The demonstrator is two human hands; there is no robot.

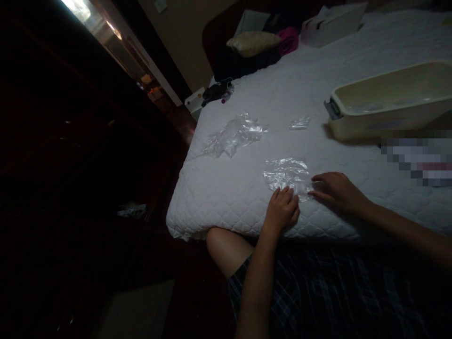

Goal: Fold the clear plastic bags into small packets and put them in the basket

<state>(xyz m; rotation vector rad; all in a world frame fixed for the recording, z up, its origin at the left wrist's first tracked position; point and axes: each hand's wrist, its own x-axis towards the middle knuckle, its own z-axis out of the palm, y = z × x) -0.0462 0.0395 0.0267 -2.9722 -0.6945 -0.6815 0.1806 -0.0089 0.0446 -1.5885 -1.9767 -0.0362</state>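
Note:
A clear plastic bag (287,173) lies flattened on the white quilted bed, close to its near edge. On the bag's near side rests my left hand (282,209), palm down with the fingers laid on the plastic. My right hand (335,188) is at the bag's right edge, thumb and forefinger apart on either side of the film. Farther left on the bed is a crumpled heap of clear plastic bags (235,136). A small folded piece of clear plastic (300,123) lies beyond the flattened bag.
A long cream bin (381,125) with a grey latch stands at the right, beside a pixelated patch. At the back are a white box (332,26), a pale cushion (254,43) and rolled magenta cloth (287,41). Dark furniture fills the left.

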